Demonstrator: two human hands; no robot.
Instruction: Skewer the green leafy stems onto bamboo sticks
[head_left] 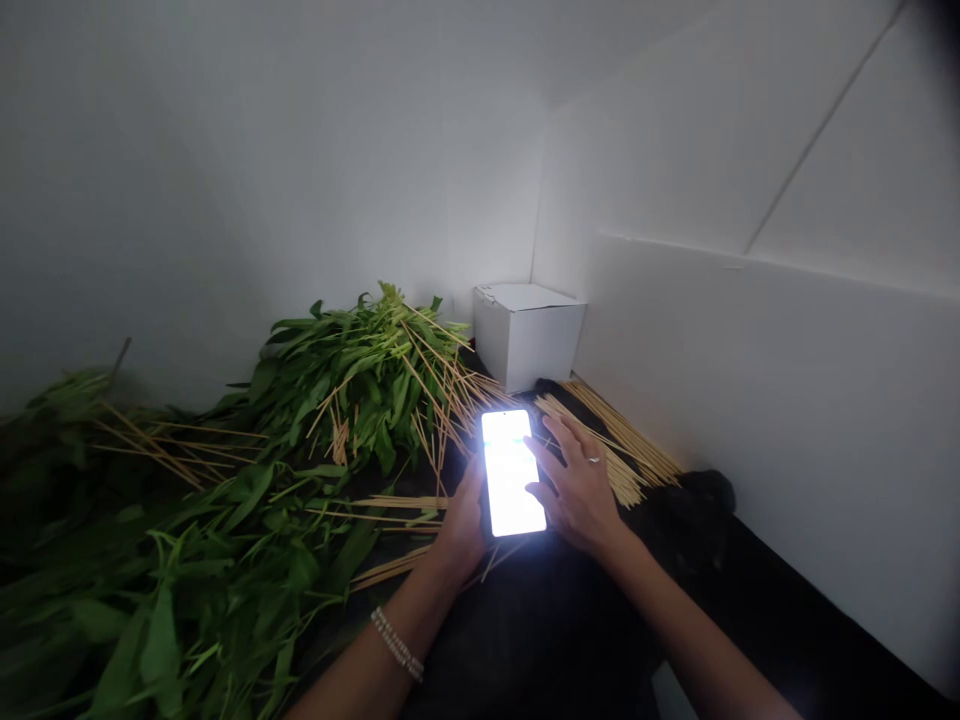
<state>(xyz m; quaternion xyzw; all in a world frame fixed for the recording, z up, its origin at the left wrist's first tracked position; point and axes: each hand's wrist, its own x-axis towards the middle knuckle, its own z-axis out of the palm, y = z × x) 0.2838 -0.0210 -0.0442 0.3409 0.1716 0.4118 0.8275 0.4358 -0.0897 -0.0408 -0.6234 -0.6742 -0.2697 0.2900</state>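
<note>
While the left hand (463,525) cradles a lit smartphone (512,472) from below, fingers curled around its edge to steady it within reach, the right hand (574,490) spreads open fingers beside the screen (a ring (594,460) on one), between heaped leafy greens (352,390) and loose bamboo skewers (607,440)

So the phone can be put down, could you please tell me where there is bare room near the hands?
The black surface between the white wall and the right hand looks free, past the dark bundle. Left of the left hand and behind the phone it is crowded with green leafy stems and wooden sticks.
</note>
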